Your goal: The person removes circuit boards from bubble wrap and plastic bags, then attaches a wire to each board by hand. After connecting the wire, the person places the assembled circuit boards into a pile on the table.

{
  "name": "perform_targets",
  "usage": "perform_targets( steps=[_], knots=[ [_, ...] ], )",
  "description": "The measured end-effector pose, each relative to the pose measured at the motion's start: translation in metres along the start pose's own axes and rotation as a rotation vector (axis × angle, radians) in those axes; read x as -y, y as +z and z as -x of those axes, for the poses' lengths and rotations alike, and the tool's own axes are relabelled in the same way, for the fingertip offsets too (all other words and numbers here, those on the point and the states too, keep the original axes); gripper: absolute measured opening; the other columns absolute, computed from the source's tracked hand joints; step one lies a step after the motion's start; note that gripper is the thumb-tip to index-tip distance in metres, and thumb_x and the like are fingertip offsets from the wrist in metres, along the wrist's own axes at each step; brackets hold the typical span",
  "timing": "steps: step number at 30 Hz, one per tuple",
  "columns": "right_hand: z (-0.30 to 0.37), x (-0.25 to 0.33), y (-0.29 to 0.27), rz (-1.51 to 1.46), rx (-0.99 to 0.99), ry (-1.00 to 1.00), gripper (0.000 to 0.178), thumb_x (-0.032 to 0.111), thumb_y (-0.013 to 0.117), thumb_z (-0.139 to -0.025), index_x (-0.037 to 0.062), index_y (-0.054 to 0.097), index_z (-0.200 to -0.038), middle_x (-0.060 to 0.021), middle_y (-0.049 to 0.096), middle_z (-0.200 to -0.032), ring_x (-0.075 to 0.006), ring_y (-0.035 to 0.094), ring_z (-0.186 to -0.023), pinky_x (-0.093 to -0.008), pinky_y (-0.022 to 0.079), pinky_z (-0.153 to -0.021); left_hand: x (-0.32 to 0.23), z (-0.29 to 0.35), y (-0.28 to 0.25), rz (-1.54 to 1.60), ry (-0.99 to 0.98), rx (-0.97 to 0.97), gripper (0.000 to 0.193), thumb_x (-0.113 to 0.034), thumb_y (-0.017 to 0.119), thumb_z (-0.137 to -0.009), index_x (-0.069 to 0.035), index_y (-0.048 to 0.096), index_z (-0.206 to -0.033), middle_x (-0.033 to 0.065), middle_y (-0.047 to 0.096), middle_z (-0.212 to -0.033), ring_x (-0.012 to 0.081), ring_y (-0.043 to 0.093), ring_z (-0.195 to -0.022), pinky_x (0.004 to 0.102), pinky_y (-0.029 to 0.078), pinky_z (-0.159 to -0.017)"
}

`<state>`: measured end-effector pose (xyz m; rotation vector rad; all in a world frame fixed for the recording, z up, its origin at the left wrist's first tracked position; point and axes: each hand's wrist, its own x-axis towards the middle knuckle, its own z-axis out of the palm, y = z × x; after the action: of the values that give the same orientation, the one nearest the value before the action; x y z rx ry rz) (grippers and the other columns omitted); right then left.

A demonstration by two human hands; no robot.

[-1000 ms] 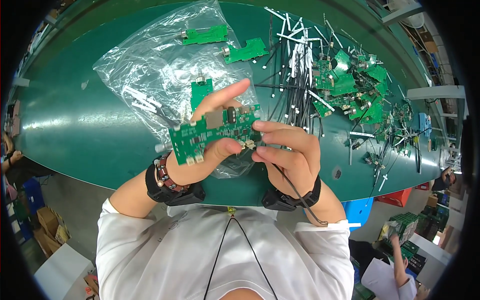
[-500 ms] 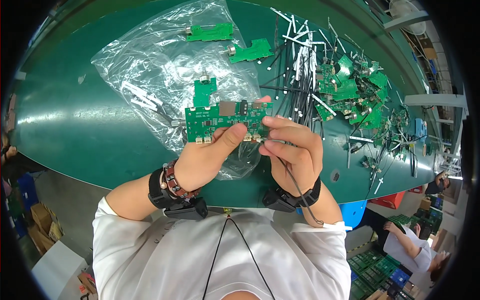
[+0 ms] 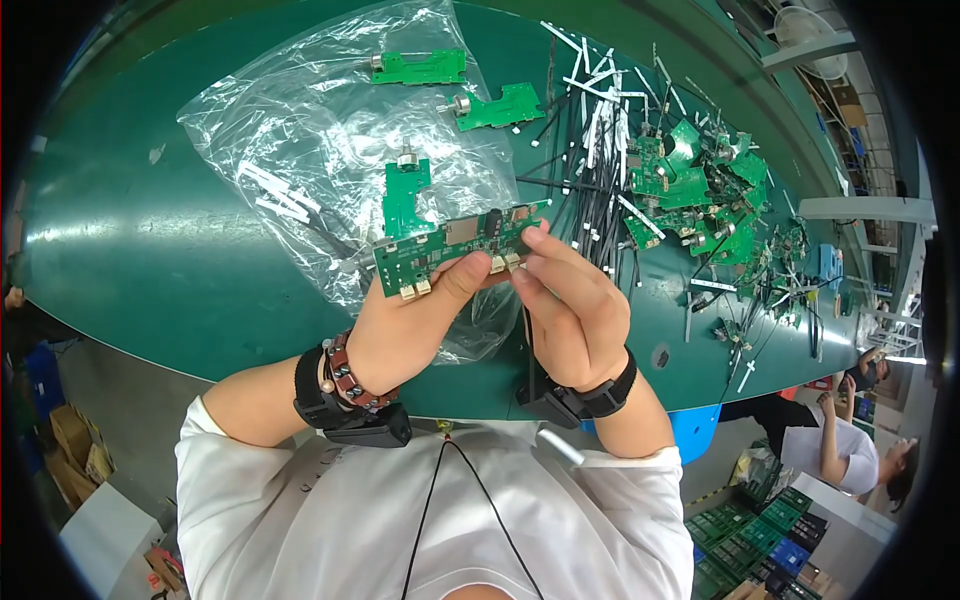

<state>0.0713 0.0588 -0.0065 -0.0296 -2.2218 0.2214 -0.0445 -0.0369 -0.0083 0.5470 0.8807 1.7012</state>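
Bracing the circuit board (image 3: 450,243) firmly seems to matter most: the left grip (image 3: 408,325) is clamped on it, thumb just beside the white connectors (image 3: 498,265), with the board reaching across to the right grip (image 3: 580,315). There the fingers curl in at the board's end; whether they pinch the black cable (image 3: 529,345) hanging below, I cannot tell. Any pressure should be straight, gentle and backed from behind.

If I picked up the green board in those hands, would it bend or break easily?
The board is probably stiff, since it looks straight between the two hands. It's likely light for its size, being thin. Its bare parts and pale sockets stand exposed, so rough handling could damage them.
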Motion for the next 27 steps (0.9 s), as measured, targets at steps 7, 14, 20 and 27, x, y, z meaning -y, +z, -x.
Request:
perform_targets(
  steps=[7,14,20,27],
  knots=[
    [0.002,0.0,-0.006,0.159,0.015,-0.032,0.019,-0.007,0.066,-0.06,0.0019,0.057,-0.074,-0.0062,0.05,-0.08,-0.0207,0.057,-0.069,-0.0274,0.044,-0.05,-0.006,-0.003,-0.004,-0.451,0.186,0.131,0.029,-0.012,0.042,-0.089,0.002,0.048,-0.114,0.0094,0.055,-0.109,0.0126,0.052,-0.097,0.0237,0.04,-0.084],
    [0.005,-0.001,0.0,0.211,0.092,-0.019,0.02,-0.002,0.068,-0.058,0.008,0.054,-0.068,0.0012,0.048,-0.063,-0.0119,0.048,-0.05,-0.0235,0.03,-0.043,0.002,0.003,0.001,-0.138,0.014,-0.005,0.029,-0.013,0.042,-0.089,0.0,0.049,-0.114,0.0055,0.055,-0.108,0.0095,0.051,-0.094,0.0224,0.04,-0.083],
    [0.004,-0.005,0.005,0.101,0.141,0.018,0.021,-0.002,0.067,-0.057,0.0086,0.05,-0.062,0.0017,0.047,-0.054,-0.0117,0.044,-0.041,-0.0238,0.029,-0.039,0.009,0.006,0.004,-0.155,0.039,-0.103,0.03,-0.013,0.041,-0.09,0.001,0.048,-0.115,0.0049,0.055,-0.107,0.0082,0.051,-0.093,0.0215,0.04,-0.082],
    [0.001,-0.008,0.004,0.113,0.209,0.061,0.022,-0.002,0.067,-0.057,0.0087,0.048,-0.06,0.0013,0.049,-0.055,-0.0122,0.044,-0.041,-0.024,0.03,-0.038,0.013,0.004,0.002,-0.093,0.026,-0.095,0.031,-0.015,0.041,-0.09,0.0,0.047,-0.115,0.0053,0.055,-0.108,0.0089,0.051,-0.095,0.0209,0.04,-0.082]
  ],
)
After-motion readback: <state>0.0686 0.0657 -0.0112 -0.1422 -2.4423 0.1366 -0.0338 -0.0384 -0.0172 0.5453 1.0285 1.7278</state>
